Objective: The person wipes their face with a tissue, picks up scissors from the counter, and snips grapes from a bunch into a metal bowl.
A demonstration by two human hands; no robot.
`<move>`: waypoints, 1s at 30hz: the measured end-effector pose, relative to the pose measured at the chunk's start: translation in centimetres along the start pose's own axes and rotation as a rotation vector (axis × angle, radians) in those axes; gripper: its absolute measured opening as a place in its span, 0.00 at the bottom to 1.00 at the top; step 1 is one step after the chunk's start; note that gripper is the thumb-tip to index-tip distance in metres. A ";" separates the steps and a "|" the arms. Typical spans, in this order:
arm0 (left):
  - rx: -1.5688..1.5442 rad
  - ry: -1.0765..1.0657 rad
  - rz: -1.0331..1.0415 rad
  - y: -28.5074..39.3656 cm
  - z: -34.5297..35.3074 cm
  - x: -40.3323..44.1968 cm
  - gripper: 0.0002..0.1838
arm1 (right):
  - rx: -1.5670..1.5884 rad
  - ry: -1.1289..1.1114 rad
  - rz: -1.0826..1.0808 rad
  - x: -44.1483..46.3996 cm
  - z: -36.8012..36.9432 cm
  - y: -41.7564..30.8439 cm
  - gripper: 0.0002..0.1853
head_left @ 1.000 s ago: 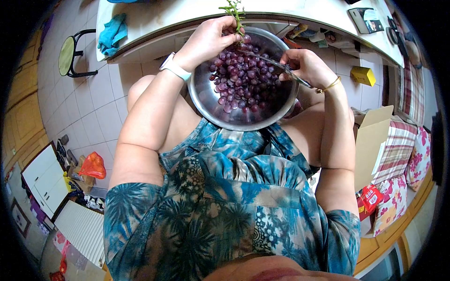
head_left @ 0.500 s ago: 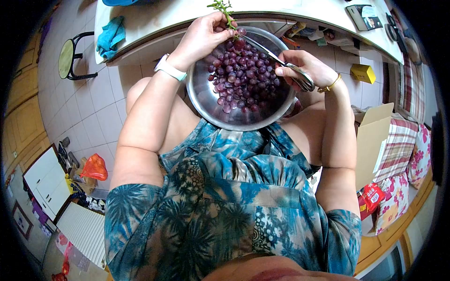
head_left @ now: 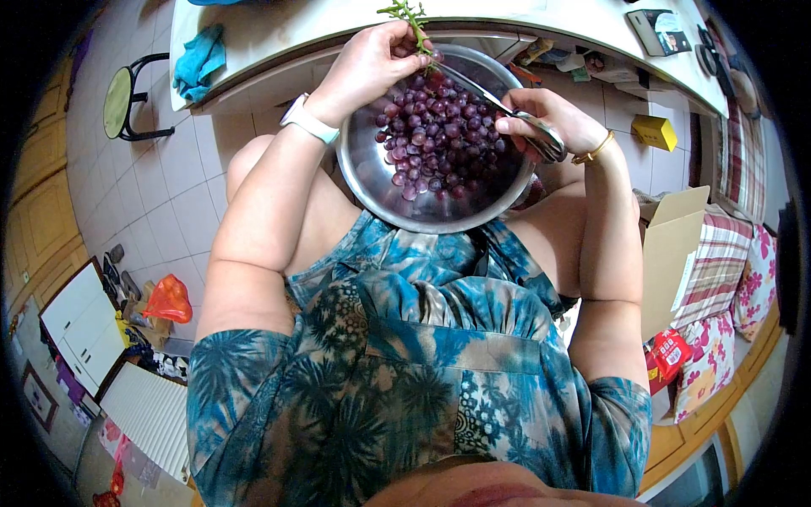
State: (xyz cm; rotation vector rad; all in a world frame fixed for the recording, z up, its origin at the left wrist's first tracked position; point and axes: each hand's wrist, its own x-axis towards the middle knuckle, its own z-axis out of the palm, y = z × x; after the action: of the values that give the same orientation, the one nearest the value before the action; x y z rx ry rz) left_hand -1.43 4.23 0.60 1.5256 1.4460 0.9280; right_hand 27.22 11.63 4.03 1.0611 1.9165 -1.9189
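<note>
My left hand (head_left: 378, 63) pinches a green grape stem (head_left: 412, 19), largely bare, above the far rim of a metal bowl (head_left: 368, 190). Purple-red grapes (head_left: 441, 135) lie heaped in the bowl, which rests on my lap. Closed around the handles of a pair of scissors (head_left: 483, 93), my right hand (head_left: 553, 127) is at the bowl's right rim. The blades point up and left to the stem's lower end, near my left fingertips. Whether the blades touch the stem I cannot tell.
A white table (head_left: 296, 29) stands just beyond the bowl, with a teal cloth (head_left: 199, 63) at its left end and a boxed item (head_left: 659, 32) at its right. A stool (head_left: 120, 101) is at left. A yellow box (head_left: 655, 132) and an open cardboard box (head_left: 672, 253) are at right.
The scissor blades have shifted slightly at the stem, and a grape seen by the left fingertips is less visible. The bowl and both hands stay almost in place.
</note>
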 end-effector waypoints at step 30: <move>0.460 0.087 0.201 0.2 0.8 -0.5 0.12 | -0.089 0.066 -0.014 0.0 0.1 -0.4 0.24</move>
State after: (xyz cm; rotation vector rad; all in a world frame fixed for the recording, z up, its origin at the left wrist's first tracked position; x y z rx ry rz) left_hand -0.60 3.67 0.48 2.0175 1.6713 0.8192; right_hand 26.89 11.58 4.30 1.1010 2.0301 -1.8082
